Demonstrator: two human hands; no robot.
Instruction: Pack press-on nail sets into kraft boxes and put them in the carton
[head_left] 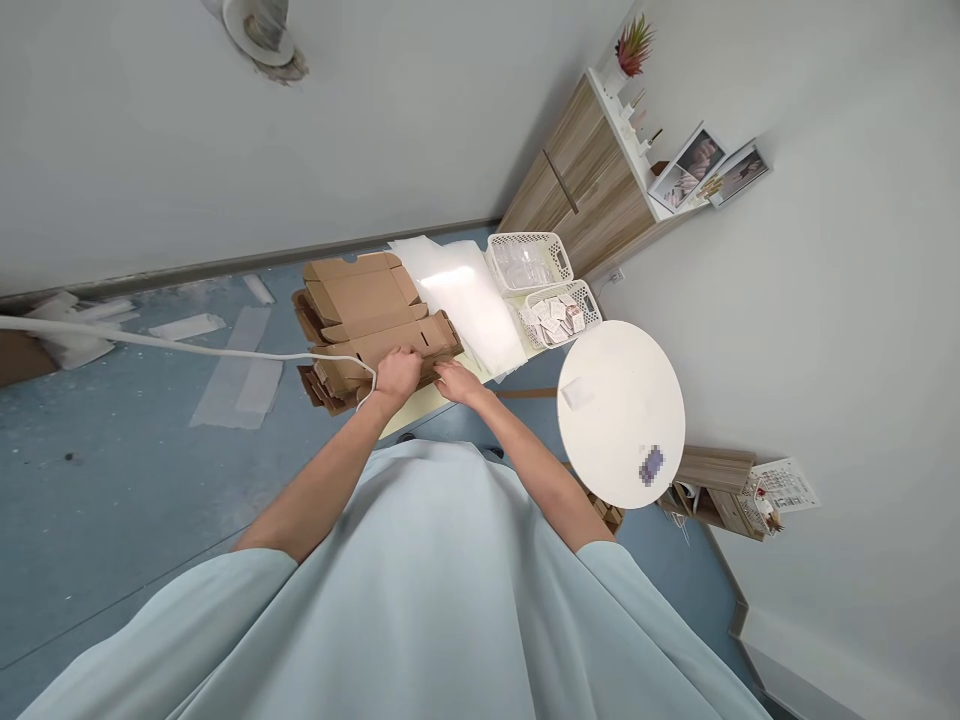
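Observation:
A flat, partly folded brown cardboard box [397,342] lies on top of a stack of similar unfolded boxes [360,290] on a low pale yellow table. My left hand [399,372] is closed over its near side, with the fingers curled. Just to the right, my right hand [456,382] grips the box's right end near a raised flap; the fingertips are partly hidden there. A white cord [300,355] comes in from the left and ends by my left wrist. White translucent sheets [469,300] lie beside the boxes.
Two white baskets, one with clear plastic pieces [529,237] and one with small printed cards [592,308], stand beyond the sheets. A round white table [622,430] stands to the right. A wooden cabinet [577,170] is behind. Scraps of white sheet [240,385] lie on the blue floor.

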